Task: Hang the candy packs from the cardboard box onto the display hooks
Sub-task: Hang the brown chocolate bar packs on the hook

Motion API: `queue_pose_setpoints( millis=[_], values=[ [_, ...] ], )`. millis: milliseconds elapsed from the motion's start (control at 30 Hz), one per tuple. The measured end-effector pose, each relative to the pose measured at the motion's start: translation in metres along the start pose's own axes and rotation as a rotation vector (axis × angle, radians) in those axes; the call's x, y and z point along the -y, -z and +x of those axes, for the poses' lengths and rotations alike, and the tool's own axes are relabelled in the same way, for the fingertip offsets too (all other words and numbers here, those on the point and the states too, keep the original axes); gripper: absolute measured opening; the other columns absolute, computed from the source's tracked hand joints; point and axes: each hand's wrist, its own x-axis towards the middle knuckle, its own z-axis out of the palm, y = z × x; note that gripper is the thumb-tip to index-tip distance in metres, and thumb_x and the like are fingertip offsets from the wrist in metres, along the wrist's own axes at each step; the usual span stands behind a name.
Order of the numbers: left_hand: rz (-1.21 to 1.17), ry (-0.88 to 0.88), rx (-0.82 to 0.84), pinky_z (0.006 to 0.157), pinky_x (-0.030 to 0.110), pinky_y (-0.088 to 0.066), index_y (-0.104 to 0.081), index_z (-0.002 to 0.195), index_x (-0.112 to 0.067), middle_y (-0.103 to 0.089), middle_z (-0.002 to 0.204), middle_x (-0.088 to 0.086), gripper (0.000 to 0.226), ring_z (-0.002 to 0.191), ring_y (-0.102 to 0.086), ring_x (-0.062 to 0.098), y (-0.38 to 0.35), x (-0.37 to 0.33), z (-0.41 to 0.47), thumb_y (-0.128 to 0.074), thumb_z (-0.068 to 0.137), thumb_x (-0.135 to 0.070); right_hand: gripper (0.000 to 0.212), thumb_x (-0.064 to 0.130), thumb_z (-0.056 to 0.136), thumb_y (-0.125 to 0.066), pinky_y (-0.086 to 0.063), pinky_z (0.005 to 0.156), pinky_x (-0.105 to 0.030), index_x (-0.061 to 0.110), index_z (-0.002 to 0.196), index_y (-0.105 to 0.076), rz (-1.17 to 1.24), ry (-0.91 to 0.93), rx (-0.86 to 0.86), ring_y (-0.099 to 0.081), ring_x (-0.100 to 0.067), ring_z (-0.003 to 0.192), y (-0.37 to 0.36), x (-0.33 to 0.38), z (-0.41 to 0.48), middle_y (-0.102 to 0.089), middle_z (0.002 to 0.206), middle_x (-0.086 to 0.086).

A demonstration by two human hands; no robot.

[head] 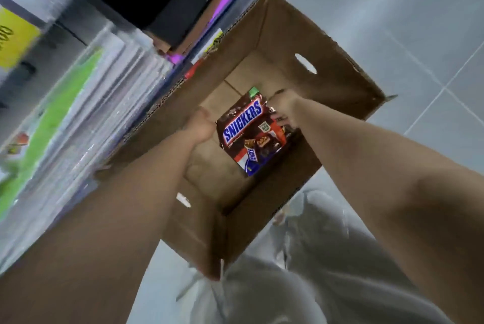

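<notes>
The floor [392, 9] was pale grey tile, and blurred shelves [65, 114] of wrapped goods ran along the left. An open box [327, 43] stood on the floor against the shelves, its near corner by the person's pale trousers [327, 258]. Both bare forearms reached down into it. On the box bottom, toward the right wall, lay a few candy packs — the top one a brown Snickers pack [243, 124]. The right hand [284, 106] pinched that pack's upper right corner. The left hand [200, 124] hung just beside the pack's left edge — whether it was open or closed, I could not tell.
</notes>
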Motion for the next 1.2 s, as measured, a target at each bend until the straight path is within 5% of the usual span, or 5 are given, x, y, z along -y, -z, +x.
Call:
queue_pose_setpoints(
  millis=[533, 733, 1000, 1133, 1200],
  values=[
    [-0.103, 0.002, -0.002, 0.095, 0.029, -0.041, -0.034, 0.142, -0.011, -0.047, 0.137, 0.017, 0.060, 0.119, -0.051, 0.030, -0.013, 0.029, 0.026, -0.056, 0.087, -0.005, 0.032, 0.012, 0.085, -0.063, -0.053, 0.076, -0.033, 0.011, 0.117, -0.059, -0.049, 0.163, 0.012, -0.062, -0.019, 0.078, -0.034, -0.028, 0.056, -0.067, 0.090, -0.001],
    [-0.087, -0.061, -0.005, 0.062, 0.008, -0.043, -0.024, 0.148, -0.021, -0.039, 0.145, 0.013, 0.065, 0.120, -0.052, 0.029, 0.038, -0.007, -0.104, -0.050, 0.091, -0.004, 0.017, 0.010, 0.089, -0.059, -0.035, 0.078, -0.013, 0.015, 0.105, -0.058, -0.285, 0.352, 0.150, -0.049, -0.013, 0.096, 0.000, 0.000, -0.090, -0.056, 0.104, -0.003],
    [-0.180, -0.112, -0.292, 0.079, 0.033, -0.045, -0.064, 0.112, -0.011, -0.066, 0.108, 0.014, 0.023, 0.102, -0.061, 0.030, 0.156, -0.043, -0.335, -0.053, 0.093, -0.018, 0.026, 0.001, 0.088, -0.059, -0.049, 0.071, -0.032, -0.008, 0.112, -0.058, -0.232, 0.549, 0.306, -0.055, -0.018, 0.072, 0.063, 0.093, -0.350, -0.061, 0.093, -0.017],
    [-0.300, -0.083, -0.505, 0.080, 0.040, -0.047, -0.064, 0.097, -0.009, -0.065, 0.097, 0.021, 0.019, 0.096, -0.061, 0.036, 0.197, -0.046, -0.436, -0.049, 0.095, -0.021, 0.001, 0.004, 0.090, -0.058, -0.039, 0.040, -0.011, 0.004, 0.089, -0.059, -0.195, 0.624, 0.365, -0.052, -0.005, 0.044, 0.078, 0.121, -0.462, -0.062, 0.055, 0.003],
    [-0.360, -0.035, -0.600, 0.087, 0.041, -0.047, -0.063, 0.103, -0.012, -0.065, 0.104, 0.016, 0.022, 0.101, -0.060, 0.034, 0.211, -0.040, -0.487, -0.046, 0.096, -0.023, 0.012, 0.011, 0.089, -0.061, -0.042, 0.041, -0.010, 0.005, 0.100, -0.062, -0.274, 0.686, 0.361, -0.053, -0.007, 0.053, 0.078, 0.128, -0.512, -0.064, 0.073, -0.004]
  ],
)
